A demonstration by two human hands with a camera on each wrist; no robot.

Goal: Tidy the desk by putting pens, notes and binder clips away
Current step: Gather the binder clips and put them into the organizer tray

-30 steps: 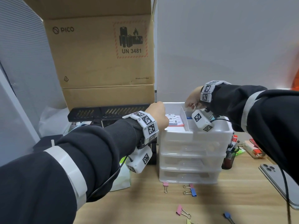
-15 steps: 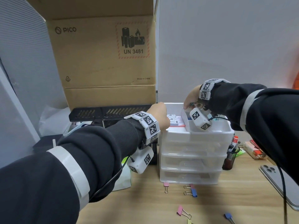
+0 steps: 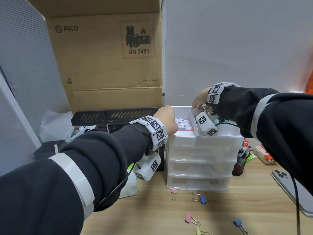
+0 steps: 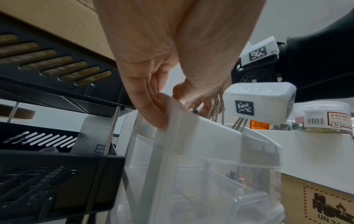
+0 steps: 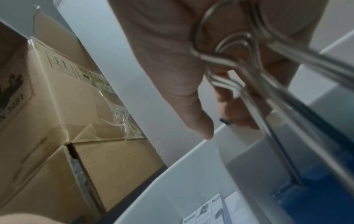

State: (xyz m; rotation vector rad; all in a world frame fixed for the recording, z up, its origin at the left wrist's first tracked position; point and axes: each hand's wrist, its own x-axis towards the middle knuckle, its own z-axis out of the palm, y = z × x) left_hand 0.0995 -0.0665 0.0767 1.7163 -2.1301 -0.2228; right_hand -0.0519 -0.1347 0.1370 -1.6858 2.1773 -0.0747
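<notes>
A white drawer organizer [image 3: 199, 167] stands on the wooden desk, its top an open tray. My left hand [image 3: 166, 119] grips the tray's left rim [image 4: 191, 125], with my fingers [image 4: 153, 106] curled over it. My right hand [image 3: 200, 100] hovers over the tray's right compartment and pinches several binder clips [image 5: 249, 84] by their wire handles. A blue clip body [image 5: 316, 197] hangs down into the compartment. A pack of notes [image 3: 183, 125] lies in the left compartment. Loose clips lie in front of the organizer: pink [image 3: 173, 194], blue [image 3: 200, 199], pink [image 3: 191, 219], blue [image 3: 239, 224].
A large cardboard box [image 3: 108, 61] and a black rack [image 3: 110, 116] stand behind on the left. To the organizer's right are a pen cup [image 3: 239, 163] with markers and a phone [image 3: 291, 189] near the desk's right edge.
My right hand with the clips has drifted very slightly left over the tray. My left hand has kept its hold on the rim.
</notes>
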